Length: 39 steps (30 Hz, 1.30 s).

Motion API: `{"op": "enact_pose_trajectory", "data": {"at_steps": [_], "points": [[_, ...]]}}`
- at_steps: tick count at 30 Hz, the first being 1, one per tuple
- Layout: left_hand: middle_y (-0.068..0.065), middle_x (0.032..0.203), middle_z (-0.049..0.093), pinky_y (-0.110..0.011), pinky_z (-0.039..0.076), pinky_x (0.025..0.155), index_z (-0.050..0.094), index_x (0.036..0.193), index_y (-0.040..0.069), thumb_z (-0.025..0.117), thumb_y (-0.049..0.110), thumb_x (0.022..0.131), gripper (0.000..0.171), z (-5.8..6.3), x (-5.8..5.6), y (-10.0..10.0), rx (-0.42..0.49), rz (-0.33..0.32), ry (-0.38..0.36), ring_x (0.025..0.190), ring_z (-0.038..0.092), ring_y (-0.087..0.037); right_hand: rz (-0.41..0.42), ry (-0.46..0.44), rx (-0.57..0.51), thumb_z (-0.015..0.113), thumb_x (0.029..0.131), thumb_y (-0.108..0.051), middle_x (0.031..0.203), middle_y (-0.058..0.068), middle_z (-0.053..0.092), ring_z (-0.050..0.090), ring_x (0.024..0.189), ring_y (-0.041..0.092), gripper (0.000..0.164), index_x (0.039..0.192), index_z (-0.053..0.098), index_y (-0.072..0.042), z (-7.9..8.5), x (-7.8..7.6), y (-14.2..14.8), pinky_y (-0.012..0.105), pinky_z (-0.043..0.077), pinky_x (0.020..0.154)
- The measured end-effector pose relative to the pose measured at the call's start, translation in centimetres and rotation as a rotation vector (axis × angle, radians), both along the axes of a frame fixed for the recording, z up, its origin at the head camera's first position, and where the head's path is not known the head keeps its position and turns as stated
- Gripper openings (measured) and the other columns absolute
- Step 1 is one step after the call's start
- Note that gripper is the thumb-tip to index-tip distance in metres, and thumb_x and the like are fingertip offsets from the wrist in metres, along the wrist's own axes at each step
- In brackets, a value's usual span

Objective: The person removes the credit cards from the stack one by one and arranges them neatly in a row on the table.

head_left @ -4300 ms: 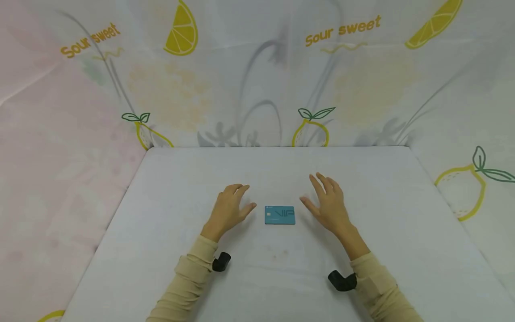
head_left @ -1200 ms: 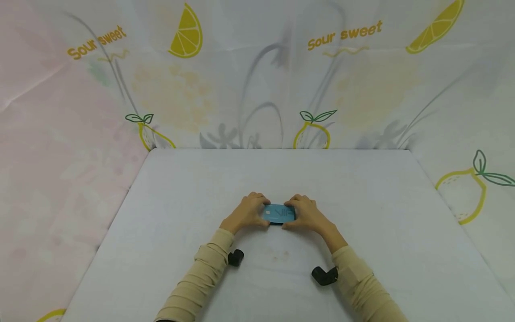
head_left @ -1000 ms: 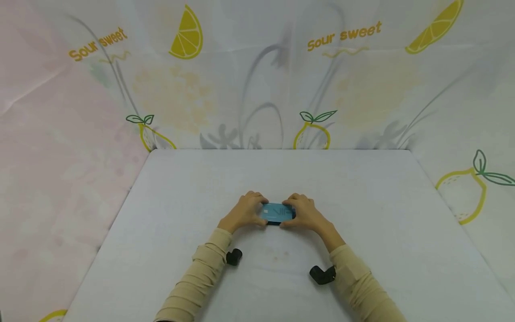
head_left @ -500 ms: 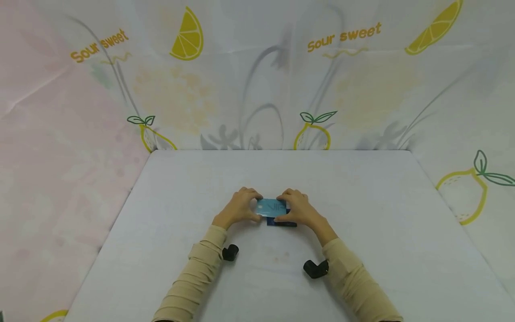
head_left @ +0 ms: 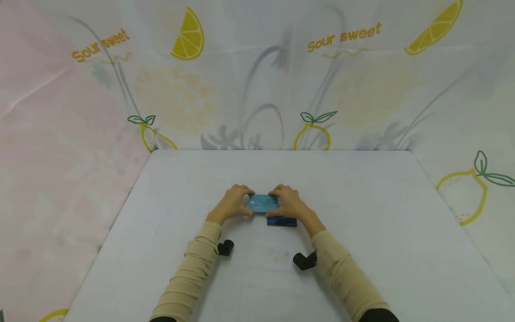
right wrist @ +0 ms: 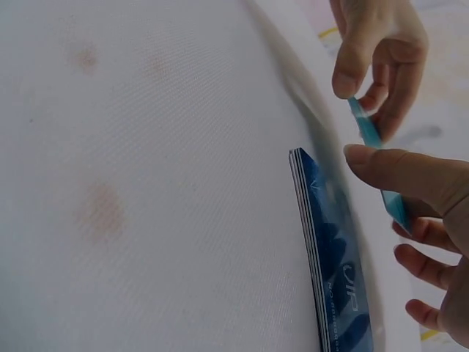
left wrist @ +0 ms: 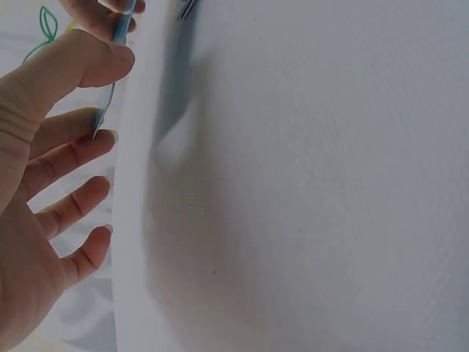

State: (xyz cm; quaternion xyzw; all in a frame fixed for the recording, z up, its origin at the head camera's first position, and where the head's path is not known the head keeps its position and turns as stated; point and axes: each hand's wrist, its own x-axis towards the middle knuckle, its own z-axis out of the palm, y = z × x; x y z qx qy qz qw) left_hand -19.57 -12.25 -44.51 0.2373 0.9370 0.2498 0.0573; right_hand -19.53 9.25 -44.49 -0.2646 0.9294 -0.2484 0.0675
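Note:
A light-blue VIP card with a chip hangs above the table, held at both ends. My left hand pinches its left end between thumb and fingers, the other fingers loosely bent in the left wrist view. At the right end, my right hand grips the card the same way. The right wrist view shows the card edge-on, apart from the table. Below and to the right of it lies a neat stack of dark-blue VIP cards, partly covered by the right hand in the head view.
The white table has faint reddish stains in front of the stack. Fabric walls printed with lemons rise behind and on both sides. A black wrist camera sticks out from the right sleeve, another from the left.
Both hands came in from the sides and took hold of the top card. They lifted it off and carried it left and away from me, uncovering the dark-blue stack.

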Motion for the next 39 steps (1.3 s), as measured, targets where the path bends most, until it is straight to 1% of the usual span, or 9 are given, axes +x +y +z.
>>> {"op": "enact_pose_trajectory", "data": {"at_steps": [5,11,15,20,26,31,36,39], "points": [[-0.013,0.117,0.061,-0.058,0.038,0.091,0.064,0.115,0.001,0.082,0.021,0.068,0.054,-0.2,-0.1,-0.6,0.009,0.016,-0.006,0.112,0.049,-0.035,0.008,-0.001,-0.017,0.082,0.07,-0.036,0.115,0.014,0.057,0.052,0.106,0.031,0.063,0.12,0.062,-0.003,-0.2,-0.3,-0.6,0.051,0.036,0.084],[-0.013,0.117,0.061,-0.058,0.037,0.092,0.064,0.116,0.002,0.083,0.022,0.069,0.055,-0.5,-0.2,-1.3,0.021,0.033,-0.012,0.112,0.049,-0.035,0.006,-0.009,-0.007,0.082,0.07,-0.037,0.115,0.013,0.057,0.052,0.106,0.03,0.063,0.121,0.062,-0.004,-0.1,-0.5,-1.3,0.05,0.036,0.085],[-0.013,0.117,0.061,-0.058,0.036,0.093,0.064,0.117,0.001,0.083,0.02,0.068,0.056,-0.2,-0.2,-1.5,0.026,0.047,-0.022,0.113,0.048,-0.035,0.002,-0.022,-0.005,0.082,0.071,-0.036,0.115,0.013,0.057,0.052,0.106,0.03,0.063,0.121,0.062,-0.004,0.1,-0.7,-1.7,0.051,0.037,0.086],[-0.014,0.117,0.061,-0.059,0.036,0.093,0.063,0.117,0.001,0.082,0.019,0.068,0.056,0.1,-0.2,-1.9,0.029,0.057,-0.022,0.113,0.048,-0.036,-0.003,-0.015,0.008,0.081,0.071,-0.037,0.115,0.011,0.057,0.052,0.105,0.029,0.064,0.122,0.062,-0.005,0.1,-1.0,-2.1,0.05,0.038,0.086],[-0.015,0.117,0.062,-0.061,0.035,0.093,0.063,0.117,0.0,0.082,0.018,0.067,0.056,0.2,-0.6,-2.6,0.045,0.064,-0.016,0.112,0.049,-0.038,0.0,-0.013,0.003,0.081,0.071,-0.037,0.116,0.012,0.056,0.051,0.105,0.029,0.064,0.123,0.061,-0.004,0.2,-1.4,-2.8,0.049,0.037,0.086],[-0.016,0.115,0.063,-0.06,0.037,0.09,0.063,0.117,-0.002,0.081,0.016,0.067,0.056,0.3,-0.9,-3.3,0.058,0.061,-0.006,0.109,0.05,-0.039,0.001,-0.021,-0.008,0.08,0.072,-0.037,0.117,0.012,0.056,0.051,0.107,0.029,0.064,0.123,0.061,-0.004,0.2,-1.8,-3.4,0.049,0.037,0.087],[-0.016,0.115,0.063,-0.058,0.037,0.092,0.062,0.117,-0.002,0.082,0.015,0.066,0.057,0.4,-1.1,-4.1,0.068,0.084,-0.02,0.108,0.05,-0.038,0.005,-0.011,-0.004,0.08,0.072,-0.037,0.12,0.013,0.055,0.051,0.109,0.03,0.064,0.124,0.06,-0.005,0.1,-2.2,-4.3,0.05,0.037,0.087],[-0.017,0.117,0.061,-0.057,0.036,0.093,0.061,0.119,-0.003,0.081,0.014,0.067,0.058,0.5,-1.1,-4.7,0.071,0.103,-0.042,0.11,0.049,-0.038,0.009,-0.006,-0.001,0.08,0.073,-0.038,0.121,0.013,0.055,0.05,0.11,0.03,0.064,0.125,0.06,-0.006,-0.2,-2.4,-4.9,0.05,0.037,0.088]]}}
